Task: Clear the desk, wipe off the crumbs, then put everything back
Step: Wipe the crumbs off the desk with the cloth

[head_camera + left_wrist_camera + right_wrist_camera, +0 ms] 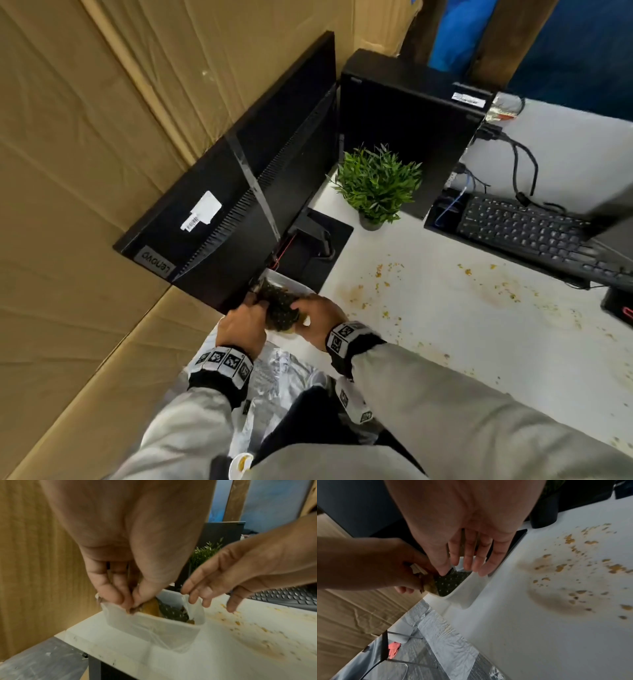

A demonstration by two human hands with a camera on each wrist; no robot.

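Note:
A white plastic container (pixel 291 281) (pixel 154 626) (pixel 465 586) sits at the white desk's (pixel 445 329) left edge, under the monitor's corner. Inside lies a dark dotted cloth (pixel 281 306) (pixel 169 612) (pixel 452 581) with a yellowish part. My left hand (pixel 255 305) (pixel 130 605) (pixel 423 577) pinches the cloth's edge at the container's near rim. My right hand (pixel 301 310) (pixel 202 599) (pixel 464 568) hovers with straight fingers at the opposite rim, touching it. Orange-brown crumbs (pixel 376 274) (pixel 240 623) (pixel 573 563) and smears are scattered across the desk to the right.
A black monitor (pixel 233 192) stands turned at the left, its base beside the container. Behind are a black PC tower (pixel 404 113) and a potted green plant (pixel 376 181); a black keyboard (pixel 527 229) with cables lies at the right. Cardboard (pixel 68 171) walls the left side.

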